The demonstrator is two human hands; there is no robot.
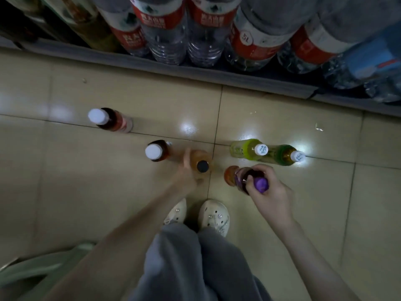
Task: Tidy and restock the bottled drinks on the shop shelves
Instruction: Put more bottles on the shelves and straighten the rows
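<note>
Six small bottles show on the tiled floor (86,181) in front of a low shelf (195,72). The shelf holds a row of big water bottles (165,40) with red labels. At far left stands a white-cap bottle (117,122), and nearer the middle is a second white-cap bottle (153,152). The left hand (186,170), blurred, is against the left side of the black-cap bottle (202,166); its grip cannot be told. The right hand (269,192) curls round the neck of the tilted purple-cap bottle (249,177). Just beyond it two green bottles (247,149) stand side by side, touching. Near the bottom are pale shoes (213,213) and grey trousers (184,257).
</note>
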